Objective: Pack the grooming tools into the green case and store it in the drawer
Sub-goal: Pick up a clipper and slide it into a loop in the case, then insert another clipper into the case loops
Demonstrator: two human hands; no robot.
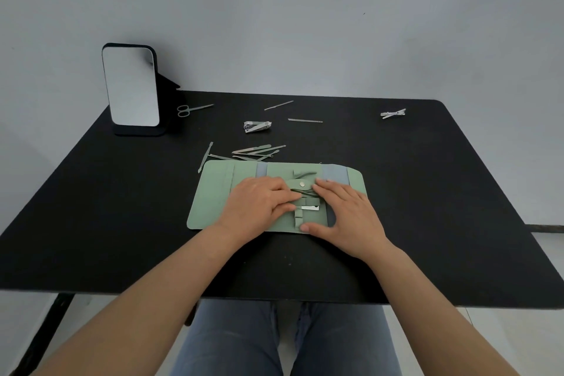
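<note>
The green case lies unfolded flat on the black table, near the front middle. My left hand and my right hand rest palm-down on its centre, either side of a green nipper tool held under a snap strap. A small clipper sits in a loop below it. Loose on the table behind the case are a pile of thin green tools, nail clippers, scissors, two thin files and a white clip.
A standing mirror on a black base is at the table's back left. A grey wall rises behind the table. My legs in jeans are under the front edge. No drawer is in view.
</note>
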